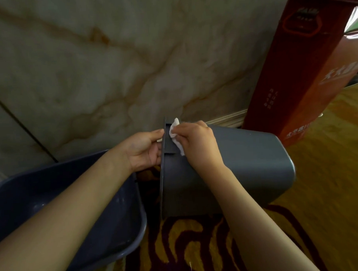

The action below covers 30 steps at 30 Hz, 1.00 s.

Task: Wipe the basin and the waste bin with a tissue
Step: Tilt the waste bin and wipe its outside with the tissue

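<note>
Grey plastic waste bin [248,165] on its side mid-frame, left hand [142,150] fingers gripping its rim, right hand [197,143] fingers pressing crumpled white tissue [175,135] against it, blue plastic basin [124,221] lower left

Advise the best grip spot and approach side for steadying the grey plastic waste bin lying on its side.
Grip the flat rim at the mouth of the grey plastic waste bin, coming from its open left end. The bin lies tipped, mouth towards the blue plastic basin, so the thin rim stands edge-on and pinchable, as the left hand does now. The right hand presses the white tissue just behind it.
</note>
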### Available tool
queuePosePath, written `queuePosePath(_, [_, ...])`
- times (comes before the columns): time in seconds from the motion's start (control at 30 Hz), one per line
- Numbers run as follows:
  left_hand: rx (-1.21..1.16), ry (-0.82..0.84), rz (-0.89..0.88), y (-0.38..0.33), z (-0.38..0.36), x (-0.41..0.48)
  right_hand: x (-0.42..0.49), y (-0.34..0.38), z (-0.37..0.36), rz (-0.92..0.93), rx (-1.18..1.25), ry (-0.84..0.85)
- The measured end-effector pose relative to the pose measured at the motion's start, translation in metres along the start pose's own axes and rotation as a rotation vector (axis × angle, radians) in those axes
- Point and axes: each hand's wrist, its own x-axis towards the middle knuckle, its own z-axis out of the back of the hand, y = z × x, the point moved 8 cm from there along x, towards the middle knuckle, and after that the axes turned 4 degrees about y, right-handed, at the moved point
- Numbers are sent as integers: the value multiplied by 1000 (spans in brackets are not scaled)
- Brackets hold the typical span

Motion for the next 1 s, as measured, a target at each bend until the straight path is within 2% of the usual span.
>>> queuePosePath(0.1, [17,10,1,0,-1,-1,-7,-20,16,-64,-94,-78])
queuePosePath(0.4, [34,1,42,-5,-3,-3,-40,-136,79,-508,-179,-149])
queuePosePath(0.7, [-30,-247,6,-42,-2,21,-54,-122,89,-401,-243,-199])
queuePosePath(0.83, [113,-321,61,-39,-15,25,-70,-119,94,-361,-265,-183])
queuePosePath(1.0, [11,-308,28,-32,-23,16,-88,-109,103,-384,-225,-300])
